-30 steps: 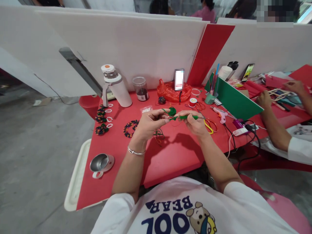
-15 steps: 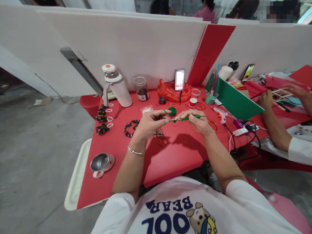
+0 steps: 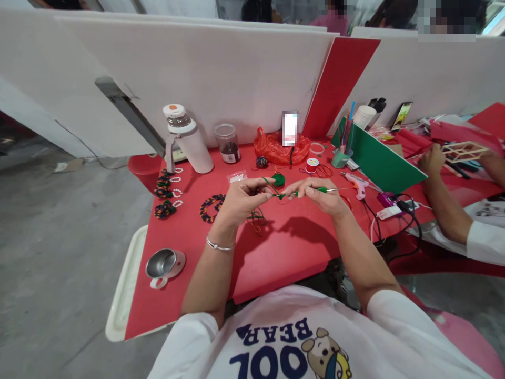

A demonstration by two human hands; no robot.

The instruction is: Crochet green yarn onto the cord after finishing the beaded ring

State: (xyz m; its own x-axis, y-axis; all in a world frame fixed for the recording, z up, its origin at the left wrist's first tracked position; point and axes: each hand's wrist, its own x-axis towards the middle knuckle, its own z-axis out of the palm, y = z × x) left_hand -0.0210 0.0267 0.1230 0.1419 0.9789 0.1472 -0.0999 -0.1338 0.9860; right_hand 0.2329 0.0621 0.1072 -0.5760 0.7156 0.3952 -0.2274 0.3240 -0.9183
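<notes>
A: What have the hands got hold of?

B: The right hand [image 3: 321, 197] is curled shut around a green-handled crochet hook [image 3: 313, 190], thumb and forefinger pinching the shaft, metal tail sticking out past the knuckles. The left hand [image 3: 241, 201] pinches a green thread [image 3: 272, 188] between thumb and fingertips, other fingers loosely bent. The hook's tip meets that thread in the gap between both hands, held up above the red table [image 3: 276, 252]

A: And just beyond the fingers?

B: A green spool [image 3: 278, 180] lies on the table right behind the hook tip. Below the left hand sits a small tangle of thread scraps [image 3: 257, 218]

A: Containers?

B: Farther behind the left hand stands a clear jar [image 3: 228, 142] with something dark at its bottom, and beside it a white flask [image 3: 185, 139] with its lid on. A steel cup [image 3: 162, 266] sits near the left wrist towards the table edge; I cannot tell its contents. Behind the right hand a teal cup [image 3: 340, 158] holds upright pens, and a red plastic bag [image 3: 278, 147] slumps with a phone [image 3: 290, 128] propped in it

A: Anything crowding the work?

B: Beaded bracelets [image 3: 165, 195] lie out past the left hand, a glue gun [image 3: 355, 182] and cables [image 3: 389, 213] past the right. A co-worker's forearm [image 3: 444, 202] rests beyond those, well apart
</notes>
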